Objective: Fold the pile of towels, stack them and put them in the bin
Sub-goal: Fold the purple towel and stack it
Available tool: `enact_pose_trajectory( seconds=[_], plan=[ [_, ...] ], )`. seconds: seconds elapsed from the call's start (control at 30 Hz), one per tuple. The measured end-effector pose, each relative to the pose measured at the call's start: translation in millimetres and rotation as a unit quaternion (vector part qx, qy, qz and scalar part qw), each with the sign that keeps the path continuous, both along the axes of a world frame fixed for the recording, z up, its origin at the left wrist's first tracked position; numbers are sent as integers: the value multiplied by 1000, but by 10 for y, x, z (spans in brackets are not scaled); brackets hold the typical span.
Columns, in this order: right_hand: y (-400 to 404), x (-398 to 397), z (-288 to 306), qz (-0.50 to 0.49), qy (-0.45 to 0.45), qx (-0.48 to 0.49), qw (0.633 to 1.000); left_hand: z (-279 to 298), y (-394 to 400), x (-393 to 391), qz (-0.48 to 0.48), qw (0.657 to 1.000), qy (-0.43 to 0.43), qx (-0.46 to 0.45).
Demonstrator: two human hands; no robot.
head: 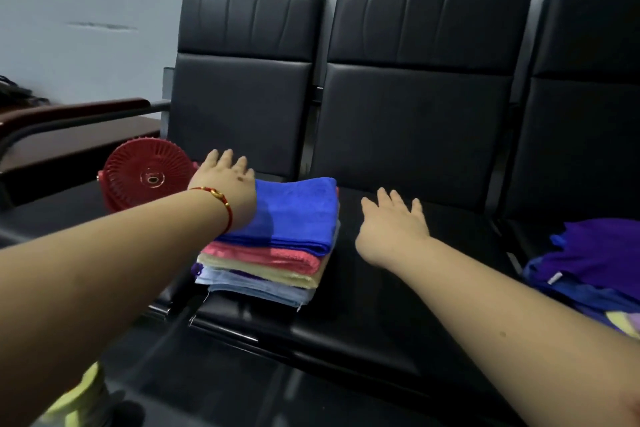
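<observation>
A stack of folded towels (277, 253) lies on the black bench seat (398, 305), with a blue towel (298, 211) on top and pink, cream, purple and light blue ones under it. My left hand (225, 184), a red bracelet at its wrist, lies flat with straight fingers at the stack's left edge, touching the blue towel. Spread open just right of the stack, my right hand (391, 222) hovers over the bare seat and holds nothing. A loose pile of purple, blue and yellow towels (595, 270) lies on the seat at the far right. No bin is in view.
A red fan (149, 177) stands on the seat just left of the stack, behind my left hand. Black padded backrests (415, 97) rise behind the seats. A dark wooden armrest (76, 114) is at the left. A yellow-green shoe (83, 399) shows at the bottom left.
</observation>
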State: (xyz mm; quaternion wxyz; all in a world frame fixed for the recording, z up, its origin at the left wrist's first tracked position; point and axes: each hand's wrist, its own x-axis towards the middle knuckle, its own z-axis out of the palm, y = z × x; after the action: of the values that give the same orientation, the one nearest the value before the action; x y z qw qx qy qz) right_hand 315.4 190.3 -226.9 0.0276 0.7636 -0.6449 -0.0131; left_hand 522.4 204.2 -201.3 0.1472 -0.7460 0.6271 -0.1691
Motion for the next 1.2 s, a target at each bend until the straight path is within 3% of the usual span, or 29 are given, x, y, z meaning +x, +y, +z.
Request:
enact_pose_trajectory(
  seconds=[0.13,0.3,0.47,0.6,0.8,0.93,1.2],
  plan=[
    [349,-675,-174,-29,-22,22,999,11,110,-677,-144,986,76,-16],
    [765,-1826,-561,-125,-60,73,988,-266,152,-1844,-281,942,184,25],
    [1048,-2977,-823,-241,-149,51,958,-670,280,-3045,-315,892,301,120],
    [1174,-3566,-840,-288,-214,-15,933,-887,382,-3814,-355,858,343,141],
    [1265,-4035,-937,-264,-195,-27,944,-1049,334,-4574,-403,832,356,135],
    [1228,-4107,-986,-236,-184,-21,954,-1127,280,-4919,-445,829,317,123],
    [1103,-4137,-1078,-254,-207,-21,944,-1151,93,-5287,-449,861,214,107]
  ],
)
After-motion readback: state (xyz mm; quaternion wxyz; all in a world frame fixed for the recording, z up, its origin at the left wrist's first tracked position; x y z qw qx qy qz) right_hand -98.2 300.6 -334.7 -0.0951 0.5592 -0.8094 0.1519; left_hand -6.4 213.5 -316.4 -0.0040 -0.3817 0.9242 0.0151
